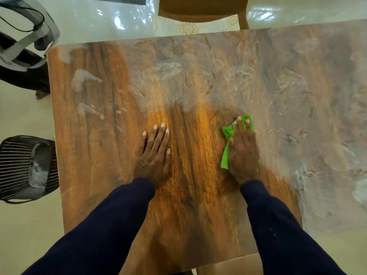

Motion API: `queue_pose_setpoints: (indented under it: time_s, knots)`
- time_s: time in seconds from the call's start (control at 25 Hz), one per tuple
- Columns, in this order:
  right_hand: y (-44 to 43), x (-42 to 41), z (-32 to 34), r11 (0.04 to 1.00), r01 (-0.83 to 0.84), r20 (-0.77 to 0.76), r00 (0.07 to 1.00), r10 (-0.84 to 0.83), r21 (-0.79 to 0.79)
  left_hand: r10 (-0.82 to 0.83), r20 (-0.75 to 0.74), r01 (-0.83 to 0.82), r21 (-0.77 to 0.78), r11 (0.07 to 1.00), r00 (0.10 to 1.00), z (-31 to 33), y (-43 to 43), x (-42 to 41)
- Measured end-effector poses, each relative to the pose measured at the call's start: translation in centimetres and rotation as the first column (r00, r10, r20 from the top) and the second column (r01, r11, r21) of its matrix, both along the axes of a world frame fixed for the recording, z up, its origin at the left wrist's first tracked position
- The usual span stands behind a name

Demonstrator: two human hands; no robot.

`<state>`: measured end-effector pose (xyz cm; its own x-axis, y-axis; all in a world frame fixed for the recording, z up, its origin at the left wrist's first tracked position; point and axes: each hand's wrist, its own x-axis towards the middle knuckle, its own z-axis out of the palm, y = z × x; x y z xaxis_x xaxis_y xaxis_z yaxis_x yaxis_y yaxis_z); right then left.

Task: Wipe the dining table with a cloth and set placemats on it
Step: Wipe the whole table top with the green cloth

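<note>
While your left hand rests flat, fingers straight, on the dining table, your right hand presses the green cloth flat-fingered mid-table: wiping step; next, sweep the hazy film beyond.

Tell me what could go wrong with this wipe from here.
The green cloth under the right hand is small and may only smear the whitish film over the far and right of the table. The left hand, flat on wiped wood, may leave prints. The white blobs near the left edge could get missed.
</note>
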<state>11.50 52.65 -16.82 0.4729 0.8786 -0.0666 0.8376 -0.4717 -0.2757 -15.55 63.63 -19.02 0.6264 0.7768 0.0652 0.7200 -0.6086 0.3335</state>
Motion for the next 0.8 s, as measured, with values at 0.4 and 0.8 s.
queue_pose_setpoints:
  time_s: [0.4,0.8]
  knots:
    - [5.1,-10.8,-0.7,0.965,-0.26,0.01,0.966,0.259,0.03,-0.007,-0.016,0.007,0.023,1.0,1.0,-0.1,-0.1,0.0]
    - [1.9,-3.2,-0.8,0.999,-0.048,0.035,0.998,0.047,0.016,-0.002,0.007,0.002,-0.014,1.0,1.0,0.1,-0.3,-0.2]
